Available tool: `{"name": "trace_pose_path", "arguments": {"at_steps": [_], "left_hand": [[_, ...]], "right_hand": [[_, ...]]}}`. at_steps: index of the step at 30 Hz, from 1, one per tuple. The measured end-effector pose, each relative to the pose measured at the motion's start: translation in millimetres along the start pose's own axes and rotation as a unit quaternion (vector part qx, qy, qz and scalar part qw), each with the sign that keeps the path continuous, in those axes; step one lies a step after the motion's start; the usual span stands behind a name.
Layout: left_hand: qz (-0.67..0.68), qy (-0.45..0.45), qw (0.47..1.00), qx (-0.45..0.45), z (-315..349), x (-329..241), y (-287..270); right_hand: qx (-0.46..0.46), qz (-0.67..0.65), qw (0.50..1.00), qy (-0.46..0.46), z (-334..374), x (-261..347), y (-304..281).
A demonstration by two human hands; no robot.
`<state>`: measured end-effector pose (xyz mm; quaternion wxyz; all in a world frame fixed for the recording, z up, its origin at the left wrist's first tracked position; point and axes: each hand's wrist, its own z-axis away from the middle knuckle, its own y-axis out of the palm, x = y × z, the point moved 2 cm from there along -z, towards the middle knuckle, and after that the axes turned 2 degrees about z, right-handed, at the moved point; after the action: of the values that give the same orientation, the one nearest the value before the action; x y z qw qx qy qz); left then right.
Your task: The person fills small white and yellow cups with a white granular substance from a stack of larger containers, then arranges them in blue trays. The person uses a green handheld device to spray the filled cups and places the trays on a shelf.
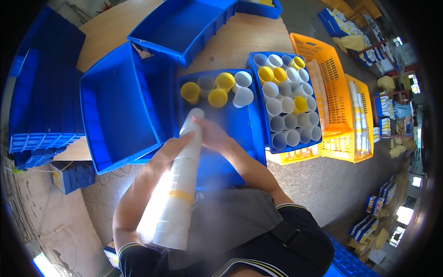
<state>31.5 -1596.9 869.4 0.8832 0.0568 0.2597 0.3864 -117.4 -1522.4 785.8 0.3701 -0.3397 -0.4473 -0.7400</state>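
A long stack of nested white cups [181, 171], with one yellow cup's band partway along, slants from my chest toward the blue crate in front of me. My left hand [171, 151] is closed around the stack's upper part from the left. On the other side, my right hand [213, 135] grips near the stack's far end, its fingertips on the last cups; it is slightly blurred. Beyond both hands, several white and yellow cups stand at the far end of the blue crate [256, 138], among them a yellow cup [217, 98].
To the right, a blue crate [269, 147] is filled with rows of white and yellow cups. Orange crates [339, 87] beside it hold long cup stacks. A tilted blue crate [117, 106] lies left, another blue crate [184, 27] lies on the wooden table [235, 39], and stacked blue crates [46, 106] stand far left.
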Motion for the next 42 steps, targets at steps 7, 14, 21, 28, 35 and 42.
{"name": "trace_pose_path", "arguments": {"at_steps": [7, 14, 21, 28, 35, 42], "left_hand": [[0.206, 0.009, 0.964, 0.170, 9.1, 24.8, 4.7], [0.253, -0.045, 0.947, 0.192, 25.3, 38.2, 3.4], [0.242, -0.030, 0.938, 0.247, 35.4, 27.3, 11.5], [0.293, -0.046, 0.913, 0.282, 21.9, 38.3, 28.9], [0.273, -0.048, 0.927, 0.253, 18.4, 48.7, 13.4], [0.281, -0.098, 0.925, 0.235, 30.0, 61.2, -6.7]], "right_hand": [[0.003, -0.298, 0.953, -0.044, 39.4, -8.8, 4.2], [-0.061, -0.311, 0.946, 0.075, 24.7, -19.8, -3.1], [0.004, 0.109, 0.981, -0.161, 60.8, -29.0, -17.0], [-0.109, -0.298, 0.948, 0.004, 81.5, -33.4, -33.6], [-0.124, -0.248, 0.960, -0.037, 84.7, -10.3, -3.7], [-0.040, 0.124, 0.990, -0.056, 71.2, -28.0, 16.7]]}}
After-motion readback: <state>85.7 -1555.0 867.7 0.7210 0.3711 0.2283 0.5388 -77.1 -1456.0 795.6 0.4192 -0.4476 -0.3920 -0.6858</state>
